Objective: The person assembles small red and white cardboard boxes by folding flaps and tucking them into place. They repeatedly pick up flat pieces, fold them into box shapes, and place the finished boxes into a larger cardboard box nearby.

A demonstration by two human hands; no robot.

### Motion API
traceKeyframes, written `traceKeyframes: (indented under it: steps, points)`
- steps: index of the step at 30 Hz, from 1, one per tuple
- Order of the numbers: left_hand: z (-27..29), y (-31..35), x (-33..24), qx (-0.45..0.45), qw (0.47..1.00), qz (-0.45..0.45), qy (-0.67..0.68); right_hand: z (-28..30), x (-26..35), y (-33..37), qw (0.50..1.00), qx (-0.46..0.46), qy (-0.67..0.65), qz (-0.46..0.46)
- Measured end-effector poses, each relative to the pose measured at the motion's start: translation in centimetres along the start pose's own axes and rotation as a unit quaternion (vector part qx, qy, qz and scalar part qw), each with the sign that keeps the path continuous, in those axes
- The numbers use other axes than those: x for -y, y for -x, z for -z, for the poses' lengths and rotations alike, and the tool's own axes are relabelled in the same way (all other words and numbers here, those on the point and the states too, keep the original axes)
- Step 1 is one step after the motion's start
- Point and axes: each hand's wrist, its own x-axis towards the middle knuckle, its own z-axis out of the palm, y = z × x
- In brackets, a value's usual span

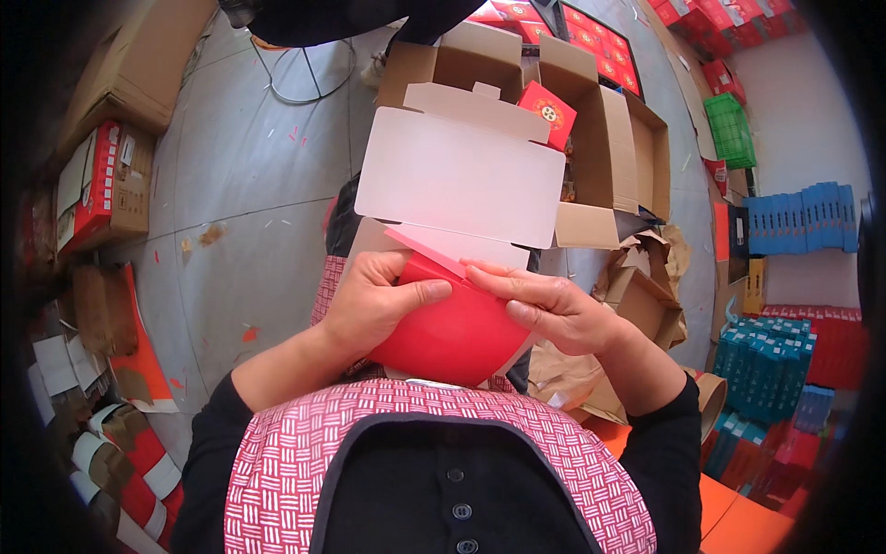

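Observation:
Close in front of my chest I hold a glossy red card piece in both hands; a lighter folded strip runs along its top edge. My left hand is closed on its left side, thumb flat on the front and fingers behind. On the upper right, my right hand pinches the edge beside the fold, fingers over the top and thumb in front. Beyond the card, an opened carton with a white inside lies with its lid spread away from me; the held card hides its near part.
Open brown cartons stand past the white lid, with a red printed box at one edge. Crumpled brown paper lies to my right. Teal boxes and a green crate line the right wall. A stool stands at far left.

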Motion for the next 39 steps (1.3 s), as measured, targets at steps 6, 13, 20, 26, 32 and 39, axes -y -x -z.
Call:
traceKeyframes:
  steps: [6, 13, 20, 26, 32, 39]
  points:
    - [0.1, 0.0, 0.3, -0.009, 0.999, -0.026, -0.019, 0.0, 0.8, -0.1, 0.999, 0.011, 0.05, -0.001]
    - [0.8, -0.4, -0.7, -0.033, 0.976, -0.123, -0.179, -0.5, 0.4, -0.5, 0.995, -0.049, 0.087, 0.016]
    - [1.4, -1.5, -3.1, -0.199, 0.9, -0.34, -0.187, -2.8, -2.2, -2.0, 0.911, -0.325, -0.231, 0.111]
    - [3.8, -1.1, 0.3, -0.053, 0.982, -0.142, -0.116, -3.4, -3.5, -1.9, 0.901, -0.367, -0.222, 0.068]
    - [4.1, -1.9, 0.5, 0.036, 0.957, -0.151, -0.244, -3.0, -4.2, -1.6, 0.93, -0.366, -0.039, 0.013]
    - [4.4, -1.3, 1.2, 0.042, 0.973, -0.156, -0.166, -3.5, -5.7, -1.5, 0.914, -0.384, -0.033, 0.128]
